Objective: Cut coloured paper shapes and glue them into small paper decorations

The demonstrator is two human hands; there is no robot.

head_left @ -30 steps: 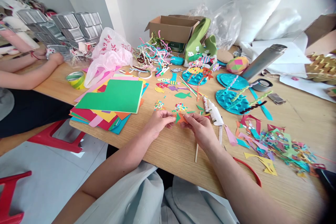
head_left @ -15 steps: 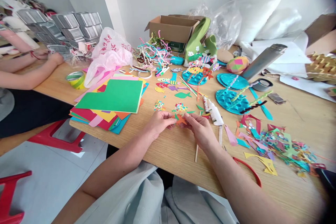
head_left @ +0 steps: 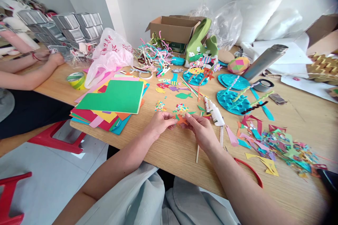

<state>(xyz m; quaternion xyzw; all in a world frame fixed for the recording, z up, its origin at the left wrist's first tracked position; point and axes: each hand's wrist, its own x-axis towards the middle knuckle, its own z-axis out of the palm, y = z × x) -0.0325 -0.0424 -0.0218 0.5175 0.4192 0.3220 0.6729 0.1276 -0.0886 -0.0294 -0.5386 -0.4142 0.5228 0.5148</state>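
Observation:
Between my two hands is a small orange paper cutout [head_left: 181, 120], pointed like a fish or a star. My left hand [head_left: 160, 125] pinches its left end, and my right hand [head_left: 200, 128] pinches its right end. Small piles of paper confetti [head_left: 181, 108] lie just beyond my fingers, with green paper scraps around them. A green paper fish [head_left: 184, 95] and several other paper fish lie farther back. Close to my right hand are a white glue bottle [head_left: 217, 115], a marker [head_left: 206, 105] and a thin wooden stick [head_left: 197, 153].
Stacked coloured paper [head_left: 113, 96] sits at left beside a roll of tape [head_left: 76, 79]. Blue textured discs [head_left: 233, 102], a steel flask [head_left: 266, 61] and paper scraps [head_left: 287, 147] occupy the right. Pipe cleaners [head_left: 155, 54] and a cardboard box [head_left: 174, 27] stand behind. Another person's hands [head_left: 50, 56] are at far left.
My hands and the orange paper cutout stay nearly in place. At far left, the other person's hands have shifted slightly.

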